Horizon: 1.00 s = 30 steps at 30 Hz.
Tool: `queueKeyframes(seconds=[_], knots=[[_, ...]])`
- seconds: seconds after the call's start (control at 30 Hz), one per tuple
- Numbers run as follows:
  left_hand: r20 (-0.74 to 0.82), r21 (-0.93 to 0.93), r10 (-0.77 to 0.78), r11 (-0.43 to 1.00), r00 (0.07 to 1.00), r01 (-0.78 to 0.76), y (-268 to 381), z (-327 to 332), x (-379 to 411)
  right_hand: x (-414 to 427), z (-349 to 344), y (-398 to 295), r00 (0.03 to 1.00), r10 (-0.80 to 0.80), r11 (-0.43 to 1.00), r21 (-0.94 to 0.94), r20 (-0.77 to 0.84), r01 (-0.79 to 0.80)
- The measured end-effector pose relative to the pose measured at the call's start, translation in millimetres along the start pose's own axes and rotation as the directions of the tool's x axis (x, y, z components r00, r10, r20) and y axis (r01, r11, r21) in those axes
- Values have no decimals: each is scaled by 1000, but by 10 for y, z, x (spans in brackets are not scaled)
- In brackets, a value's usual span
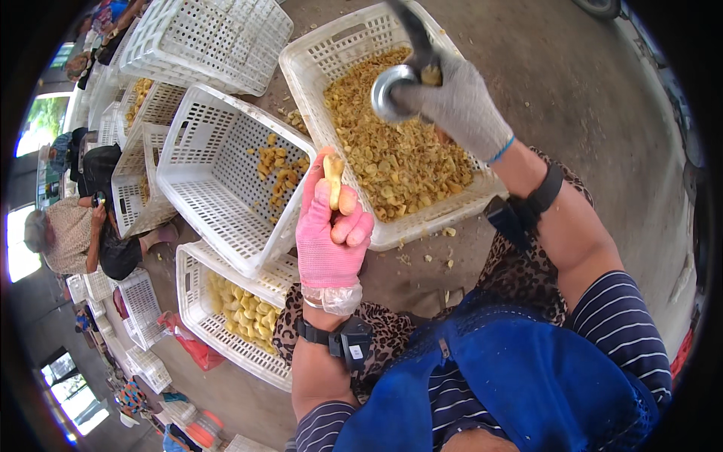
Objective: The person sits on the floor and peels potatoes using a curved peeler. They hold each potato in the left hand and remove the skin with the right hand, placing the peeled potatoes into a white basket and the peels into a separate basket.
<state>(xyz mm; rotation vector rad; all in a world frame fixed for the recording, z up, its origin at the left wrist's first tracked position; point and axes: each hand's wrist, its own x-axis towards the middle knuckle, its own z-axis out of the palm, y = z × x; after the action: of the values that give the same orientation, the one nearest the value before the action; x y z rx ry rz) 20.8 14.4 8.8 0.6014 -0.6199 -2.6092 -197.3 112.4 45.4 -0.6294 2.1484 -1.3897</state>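
Note:
My left hand (pixel 337 223), in a pink glove, holds a peeled piece of ginger root (pixel 333 178) upright between its fingers. In a grey knit glove, my right hand (pixel 466 101) grips a dark handheld power tool (pixel 421 48) with a round silver metal head (pixel 391 93); motion blurs it. Below that hand is a white plastic crate (pixel 316 73) filled with yellowish-brown peelings and shavings (pixel 390 158). A tilted white crate (pixel 209 198) left of my left hand holds some unpeeled-looking pieces (pixel 279 169). Under it, another crate (pixel 195 305) holds pale yellow peeled pieces (pixel 245 311).
Stacked white crates (pixel 209 42) stand at the upper left, and more crates (pixel 141 186) lie beyond. A seated person (pixel 73 231) works at the far left, with others farther off. A red plastic bag (pixel 195 344) lies on the concrete floor. Scraps lie near my feet.

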Motion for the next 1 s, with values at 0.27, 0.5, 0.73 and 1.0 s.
queueKeyframes(seconds=[0.27, 0.5, 0.73, 1.0], knots=[[50, -123, -80, 989, 996, 86, -41, -84, 48, -169, 292, 370, 802, -521, 735, -325, 292, 595], [35, -178, -74, 981, 997, 79, -37, -83, 52, -235, 339, 553, 694, -592, 588, -370, 409, 719], [-38, -265, -72, 962, 997, 59, -85, 60, 48, -203, 380, 618, 684, -603, 513, -457, 411, 727], [-27, -291, -115, 951, 993, 102, -127, 89, 78, -194, 291, 600, 681, -610, 471, -505, 406, 723]])
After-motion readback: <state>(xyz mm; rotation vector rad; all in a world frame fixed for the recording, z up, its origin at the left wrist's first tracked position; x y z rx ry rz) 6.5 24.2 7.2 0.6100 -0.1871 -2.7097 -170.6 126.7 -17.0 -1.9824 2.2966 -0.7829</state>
